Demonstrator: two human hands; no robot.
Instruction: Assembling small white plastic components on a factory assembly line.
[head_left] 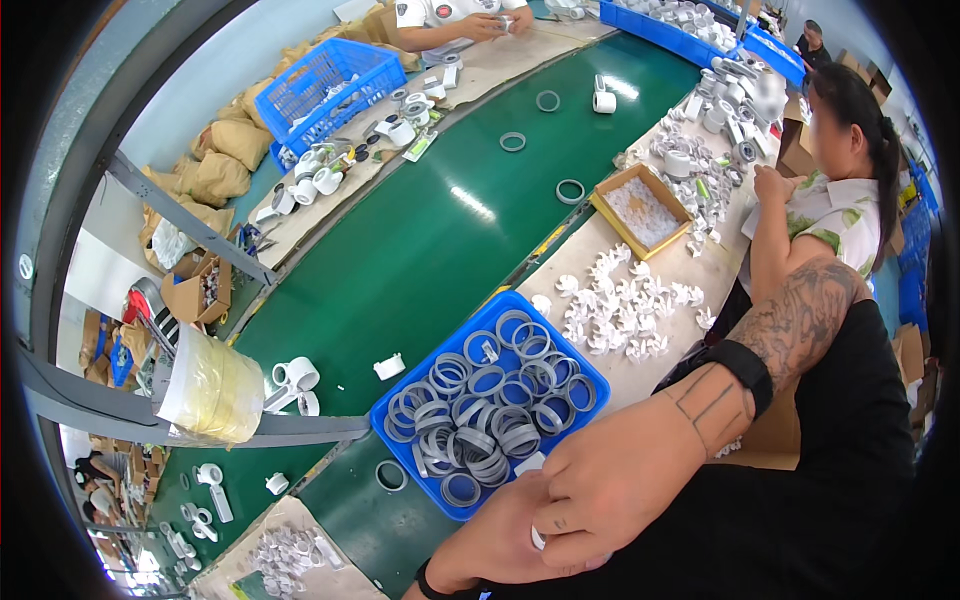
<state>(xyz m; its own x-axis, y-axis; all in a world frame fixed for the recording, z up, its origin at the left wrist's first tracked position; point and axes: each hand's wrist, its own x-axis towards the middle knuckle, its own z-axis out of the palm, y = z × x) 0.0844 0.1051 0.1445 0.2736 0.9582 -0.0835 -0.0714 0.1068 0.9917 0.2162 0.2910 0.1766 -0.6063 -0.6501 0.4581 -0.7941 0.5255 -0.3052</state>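
Note:
My right hand (610, 490) lies on top of my left hand (495, 555) near the lower edge, in front of my dark clothing. A small white plastic part (537, 538) shows under the right hand's fingers, pressed against the left hand. The left hand's fingers are mostly covered, so I cannot see its grip. A black watch band (745, 372) sits on my tattooed right forearm. Just beyond the hands stands a blue tray (585, 372) holding several grey rings (480, 415).
A green conveyor belt (440, 240) runs diagonally, carrying loose rings and white parts. White plastic pieces (620, 310) lie heaped on the bench beside a cardboard box (640, 205). A co-worker (840, 200) sits at right; another person's hands (480, 25) work at top. A blue basket (325, 85) stands at upper left.

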